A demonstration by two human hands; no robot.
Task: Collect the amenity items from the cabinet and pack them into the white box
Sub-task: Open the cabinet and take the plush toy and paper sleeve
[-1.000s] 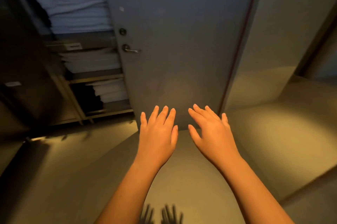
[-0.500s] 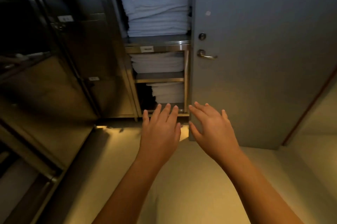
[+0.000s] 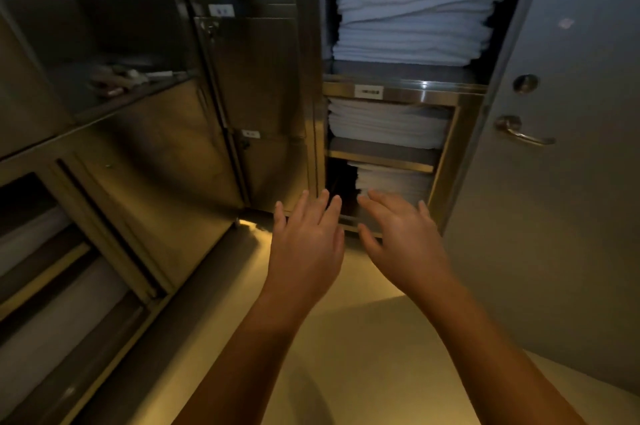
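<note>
Head view: left hand (image 3: 306, 244) and right hand (image 3: 403, 239) out front, side by side, palms down. Each grip wide open, fingers spread, nothing held. Open cabinet (image 3: 403, 92) at 12 o'clock, folded white linen (image 3: 412, 9) stacked on shelves. Small items (image 3: 117, 78) on dark shelf at 10 o'clock, too blurred to name. Amenity items not identifiable; white box not in sight. Judgement: likely light, small packets; pinch several together by edges, crushable, possibly slippery.

Stacked white towels (image 3: 412, 9), grey door (image 3: 571, 182), lever handle (image 3: 519, 133)
</note>
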